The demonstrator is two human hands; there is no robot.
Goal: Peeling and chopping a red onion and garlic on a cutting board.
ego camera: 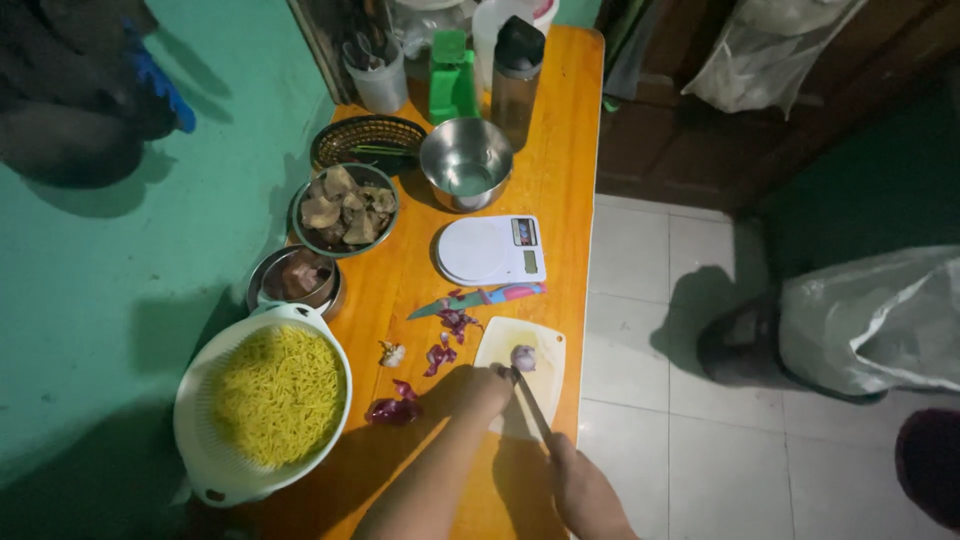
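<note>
orange wooden worktop [560, 180] beside a green wall; the white cutting board [545, 375] lies at its near edge. right hand [585, 495] grip pinches a stiff knife [530, 400], blade pointing away toward a small, likely slippery peeled shallot [523, 356]; left hand [485, 388] fingers pressed together just beside it

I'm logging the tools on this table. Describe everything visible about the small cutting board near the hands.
The cutting board is small, pale and roughly rectangular with rounded corners; it looks like plastic. It lies flat near the right edge of the orange wooden table, just below the white kitchen scale. One peeled shallot sits on it. The left hand rests at its left edge, and the knife held by the right hand crosses its lower part.
</note>
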